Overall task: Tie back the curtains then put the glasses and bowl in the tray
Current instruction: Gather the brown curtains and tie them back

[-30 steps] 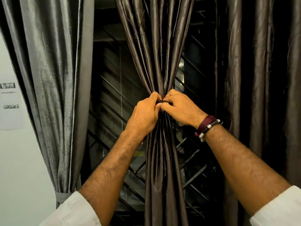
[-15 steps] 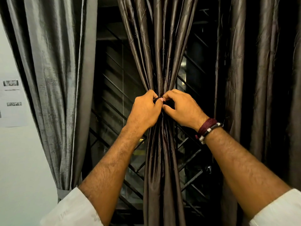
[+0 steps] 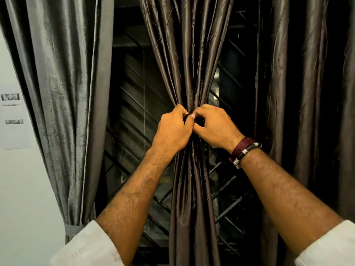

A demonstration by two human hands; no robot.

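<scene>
Three curtains hang before a dark window with a diagonal metal grille (image 3: 134,116). The grey curtain (image 3: 63,93) on the left is gathered low by a band of the same cloth. A brown curtain (image 3: 307,93) hangs loose on the right. The middle brown curtain (image 3: 192,54) is bunched at its waist, where both hands meet. The left hand (image 3: 172,131) and right hand (image 3: 215,125) touch at the fingertips, fingers curled, pinching a thin dark tie (image 3: 189,115) that crosses the bunched folds just between them; most of it is hidden. Dark red and black bracelets (image 3: 244,150) circle the right wrist.
</scene>
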